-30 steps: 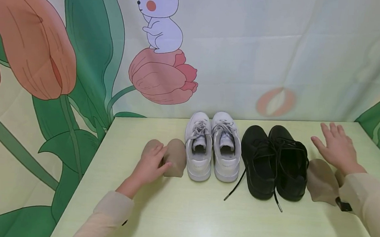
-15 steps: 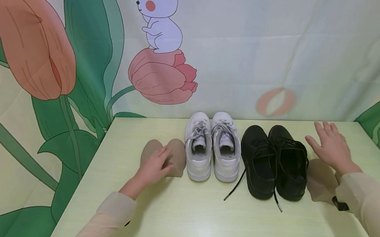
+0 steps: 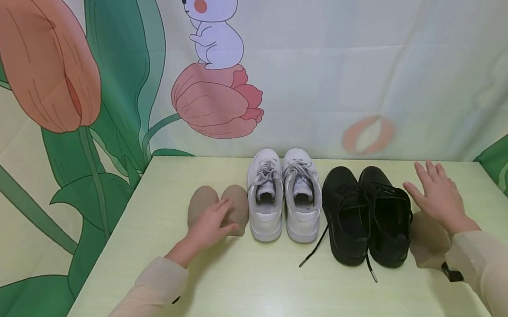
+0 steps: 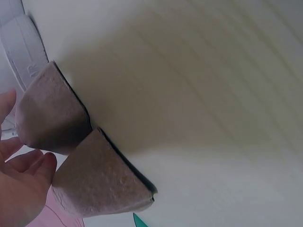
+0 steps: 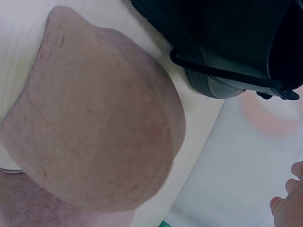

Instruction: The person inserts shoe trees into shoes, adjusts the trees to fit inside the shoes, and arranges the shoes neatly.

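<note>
My left hand [image 3: 206,227], fingers loosely extended, reaches over the left pair of brown, round-toed slipper-like pieces [image 3: 201,201]. In the left wrist view its fingers lie close against these brown pieces [image 4: 102,182]; whether they touch cannot be told. My right hand [image 3: 440,197] hovers with fingers spread, right of the black shoes [image 3: 344,235]. Below its wrist lies another brown piece [image 3: 427,239], partly covered by the sleeve; the right wrist view shows this brown piece [image 5: 104,118] large, with a second brown piece [image 5: 57,208] beside it. White sneakers [image 3: 266,224] stand between the left pair and the black shoes.
Everything stands in a row on a pale yellow table [image 3: 279,290]. Loose black laces [image 3: 316,245] trail toward the near side. Behind the table's far edge hangs a printed cloth [image 3: 313,83] with tulips and a rabbit.
My left hand has shifted slightly to the right and nearer, uncovering more of the left brown piece. My right hand has drifted slightly left toward the black shoes. The footwear stays put.
</note>
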